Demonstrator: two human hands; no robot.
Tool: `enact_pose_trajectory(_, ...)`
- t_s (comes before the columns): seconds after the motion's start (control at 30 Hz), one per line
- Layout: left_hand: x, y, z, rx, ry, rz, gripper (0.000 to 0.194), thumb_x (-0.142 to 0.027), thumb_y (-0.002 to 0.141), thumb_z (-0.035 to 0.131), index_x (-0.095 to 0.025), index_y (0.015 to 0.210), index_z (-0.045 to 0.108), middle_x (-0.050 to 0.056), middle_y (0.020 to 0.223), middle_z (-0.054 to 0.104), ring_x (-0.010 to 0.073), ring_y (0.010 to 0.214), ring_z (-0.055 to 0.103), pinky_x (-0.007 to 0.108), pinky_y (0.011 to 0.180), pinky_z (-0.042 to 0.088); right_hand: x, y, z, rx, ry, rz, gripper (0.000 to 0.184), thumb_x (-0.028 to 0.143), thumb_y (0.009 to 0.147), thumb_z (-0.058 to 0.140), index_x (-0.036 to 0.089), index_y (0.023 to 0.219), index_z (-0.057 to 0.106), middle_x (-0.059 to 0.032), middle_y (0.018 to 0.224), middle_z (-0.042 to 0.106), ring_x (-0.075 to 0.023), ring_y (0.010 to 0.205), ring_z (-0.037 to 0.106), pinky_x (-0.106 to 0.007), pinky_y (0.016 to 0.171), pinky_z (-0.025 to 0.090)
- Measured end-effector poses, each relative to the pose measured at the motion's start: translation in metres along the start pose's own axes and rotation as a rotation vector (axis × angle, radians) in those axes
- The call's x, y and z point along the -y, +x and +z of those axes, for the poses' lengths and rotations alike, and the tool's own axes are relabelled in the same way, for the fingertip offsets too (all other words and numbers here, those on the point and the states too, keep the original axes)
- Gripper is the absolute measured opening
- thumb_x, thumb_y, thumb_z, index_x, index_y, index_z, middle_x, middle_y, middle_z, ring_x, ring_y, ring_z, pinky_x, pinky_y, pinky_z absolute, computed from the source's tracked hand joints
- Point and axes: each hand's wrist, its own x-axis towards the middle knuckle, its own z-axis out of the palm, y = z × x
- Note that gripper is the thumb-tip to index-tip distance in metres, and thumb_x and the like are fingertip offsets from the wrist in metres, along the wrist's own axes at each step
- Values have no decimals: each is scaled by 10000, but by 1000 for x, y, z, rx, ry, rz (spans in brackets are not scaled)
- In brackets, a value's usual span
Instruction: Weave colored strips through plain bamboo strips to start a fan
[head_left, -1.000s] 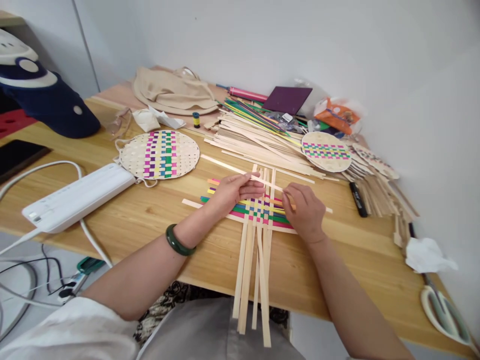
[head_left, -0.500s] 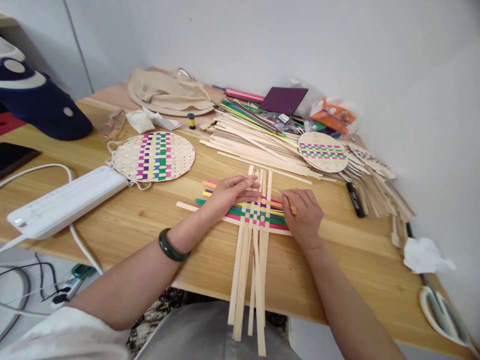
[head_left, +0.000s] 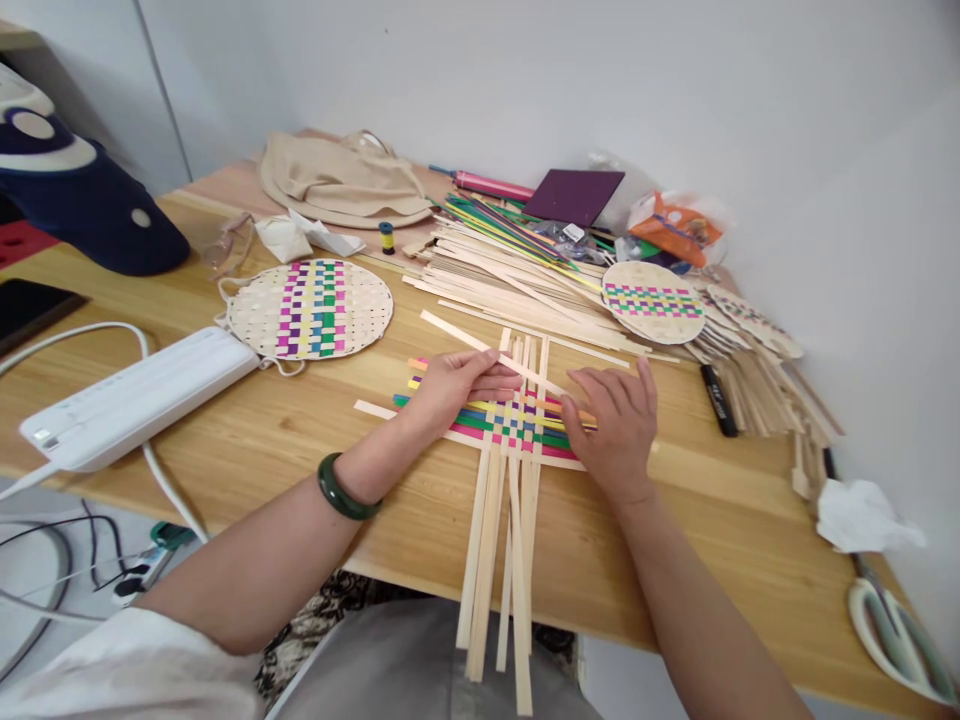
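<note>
A half-woven mat [head_left: 517,432] of pale and coloured bamboo strips lies on the table before me, its long pale ends hanging past the table's front edge. Above its far side, my left hand [head_left: 457,388] pinches a loose pale bamboo strip [head_left: 454,331] between thumb and fingers, the flat face showing. The strip slants from upper left down to the right. My right hand [head_left: 615,425] is at the strip's right end, fingers spread and thumb beside the tip; whether they touch is unclear. Coloured strip ends show beneath both hands.
A finished oval woven piece [head_left: 311,310] and a white power strip [head_left: 139,395] lie at left. Behind the mat sits a pile of loose strips [head_left: 510,280]. A second woven piece [head_left: 652,303], a black marker [head_left: 718,400] and scissors [head_left: 892,630] are at right.
The loose strip has turned from edge-on to flat side showing. My right hand's fingers have spread from a pinch on its right end. My left hand keeps its hold.
</note>
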Motion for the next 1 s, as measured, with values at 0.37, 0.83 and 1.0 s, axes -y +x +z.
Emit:
enact_pose_trajectory(0.37, -1, -1, 0, 5, -45, 34, 207, -287, 914, 637, -97, 921, 717, 89, 747, 752, 214, 761, 757, 353, 824, 610, -8, -4, 2, 89, 144, 108, 182, 164, 902, 477, 224, 963, 637, -37, 863, 723, -189, 817, 641, -459, 1044, 466)
enact_pose_trajectory(0.83, 1, -8, 2, 144, 171, 198, 415, -481, 725, 799, -126, 936, 762, 98, 927, 765, 223, 802, 747, 348, 831, 585, -7, -4, -4, 167, 195, 293, 183, 303, 949, 500, 210, 940, 657, -36, 797, 704, -159, 713, 640, -273, 630, 472)
enact_pose_trajectory(1.0, -2, -11, 3, 31, 234, 336, 341, -447, 778, 758, -133, 910, 771, 72, 887, 757, 199, 818, 737, 315, 840, 570, -11, -7, -1, 200, 180, 323, 172, 316, 921, 536, 218, 918, 677, -33, 836, 730, -164, 730, 651, -283, 644, 477)
